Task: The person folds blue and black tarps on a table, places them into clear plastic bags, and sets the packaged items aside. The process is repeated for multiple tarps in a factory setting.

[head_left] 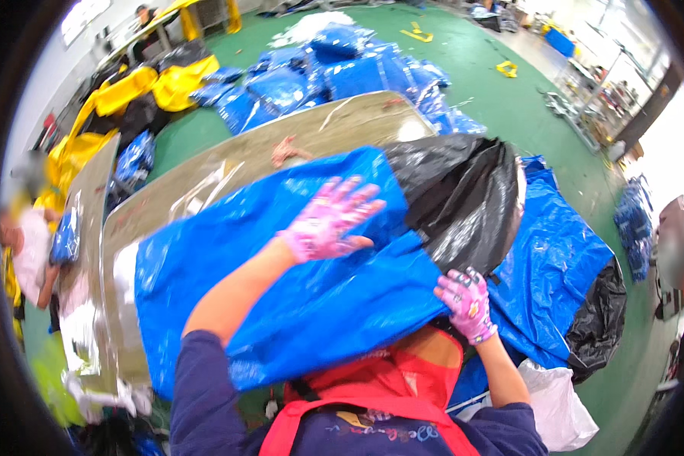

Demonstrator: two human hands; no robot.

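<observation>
A blue plastic tarp [296,319] with a glossy, creased surface lies across the table in front of me. My left hand [334,220], in a pink patterned glove, is over the middle of it with palm down and fingers spread, holding nothing. At the tarp's right edge my right hand [467,305], gloved alike, has its fingers curled on the edge; its fingertips are partly hidden. Crumpled black plastic sheeting [463,197] joins or lies against the tarp's far right side, just beyond my right hand.
The brown table [342,121] extends beyond the tarp. More blue and black sheeting [555,266] hangs at right above a white bag [555,410]. Several plastic-wrapped blue bundles [281,87] are piled on the green floor. At left, a person [34,251] handles a blue packet near yellow sheeting [121,91].
</observation>
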